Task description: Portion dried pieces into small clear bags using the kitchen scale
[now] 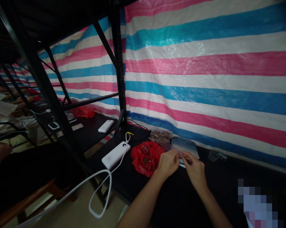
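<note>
My left hand (168, 163) and my right hand (194, 167) meet over the black table (181, 202), fingertips pinched together on a small item that I cannot make out. They rest at the front edge of a grey-blue rectangular pad (185, 145). A red plastic bag (146, 157) with small brown pieces in it lies just left of my left hand. Behind it sits a clear packet of brown pieces (160, 136).
A white power bank (115, 155) with a white cable (99, 190) lies left of the bag. A black metal rack post (119, 63) stands behind. A striped tarp (204, 63) forms the back wall. Other people sit at tables far left, with another power bank (106, 125).
</note>
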`<state>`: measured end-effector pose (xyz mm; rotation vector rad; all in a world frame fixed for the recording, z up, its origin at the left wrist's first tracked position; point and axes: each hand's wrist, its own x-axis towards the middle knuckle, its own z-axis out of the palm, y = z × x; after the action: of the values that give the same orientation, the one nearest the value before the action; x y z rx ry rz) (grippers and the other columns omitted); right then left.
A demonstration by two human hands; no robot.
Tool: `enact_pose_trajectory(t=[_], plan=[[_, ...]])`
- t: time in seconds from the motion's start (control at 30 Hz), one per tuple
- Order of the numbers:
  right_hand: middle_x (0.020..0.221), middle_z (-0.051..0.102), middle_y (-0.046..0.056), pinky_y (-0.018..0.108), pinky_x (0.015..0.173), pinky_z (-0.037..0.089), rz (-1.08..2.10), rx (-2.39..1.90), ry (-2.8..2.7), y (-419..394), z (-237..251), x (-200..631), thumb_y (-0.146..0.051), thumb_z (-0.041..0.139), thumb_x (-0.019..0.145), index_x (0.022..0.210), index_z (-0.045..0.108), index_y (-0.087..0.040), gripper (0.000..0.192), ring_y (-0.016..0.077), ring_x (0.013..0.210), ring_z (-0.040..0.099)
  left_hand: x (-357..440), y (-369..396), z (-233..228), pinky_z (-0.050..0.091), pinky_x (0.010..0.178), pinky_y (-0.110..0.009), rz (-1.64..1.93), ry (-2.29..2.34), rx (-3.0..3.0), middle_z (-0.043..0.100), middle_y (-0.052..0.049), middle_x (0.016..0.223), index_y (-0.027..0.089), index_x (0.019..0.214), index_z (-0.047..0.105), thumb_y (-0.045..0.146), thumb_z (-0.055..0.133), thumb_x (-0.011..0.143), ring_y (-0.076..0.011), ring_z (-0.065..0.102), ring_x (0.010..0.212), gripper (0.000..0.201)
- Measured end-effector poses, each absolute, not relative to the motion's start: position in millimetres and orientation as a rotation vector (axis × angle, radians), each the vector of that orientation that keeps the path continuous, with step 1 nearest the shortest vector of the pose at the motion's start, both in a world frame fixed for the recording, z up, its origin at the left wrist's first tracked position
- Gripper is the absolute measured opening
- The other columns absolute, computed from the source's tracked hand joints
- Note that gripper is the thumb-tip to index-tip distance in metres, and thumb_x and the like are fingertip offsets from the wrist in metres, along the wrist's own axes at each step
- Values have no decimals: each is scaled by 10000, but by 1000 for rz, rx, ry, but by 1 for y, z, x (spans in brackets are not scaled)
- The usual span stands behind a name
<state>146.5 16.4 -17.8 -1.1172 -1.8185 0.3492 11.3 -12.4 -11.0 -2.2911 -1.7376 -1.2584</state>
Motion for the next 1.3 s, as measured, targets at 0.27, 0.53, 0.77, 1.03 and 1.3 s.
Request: enact_pose_trajectory(t=[0.27, 0.53, 0.77, 1.03, 1.3], plan=[[784, 699, 42, 275, 644, 498, 384, -1255, -1781, 17, -13, 153, -420, 501, 743, 855, 645, -225, 268, 205, 729, 659, 10, -26, 2, 343, 892, -344, -1118, -1408, -2301, 548, -53, 1093, 181, 964, 532, 168, 463, 713, -187, 468, 1002, 260], [846, 695, 56, 327, 677, 504, 596, -1225, -1739, 25, -21, 152, -453, 544, 703, 844, 671, -208, 310, 214, 709, 646, 8, -24, 6, 155, 1047, -389, -1048, -1424, -2441, 476, -101, 1235, 138, 1260, 344, 422, 509, 741, -207, 384, 1164, 614], [853, 670, 79, 345, 733, 488, 758, -1078, -1594, 22, -15, 148, -414, 575, 696, 913, 601, -175, 324, 215, 792, 628, 4, -24, 9, 197, 1006, -397, -1043, -1481, -2396, 484, -100, 1203, 185, 1279, 337, 477, 491, 770, -214, 404, 1140, 607], [866, 628, 58, 359, 807, 423, 355, -1089, -1763, 13, -1, 148, -439, 464, 786, 782, 599, -203, 272, 205, 850, 572, 2, -23, 8, 234, 973, -369, -1023, -1524, -2359, 504, -70, 1154, 205, 1265, 362, 499, 493, 766, -199, 423, 1092, 594], [750, 642, 28, 321, 720, 437, 368, -1044, -1891, 8, 2, 143, -434, 521, 750, 712, 626, -207, 253, 186, 709, 574, 1, -20, 6, 251, 952, -369, -953, -1531, -2339, 505, -69, 1135, 207, 1253, 380, 432, 493, 791, -199, 428, 1074, 526]])
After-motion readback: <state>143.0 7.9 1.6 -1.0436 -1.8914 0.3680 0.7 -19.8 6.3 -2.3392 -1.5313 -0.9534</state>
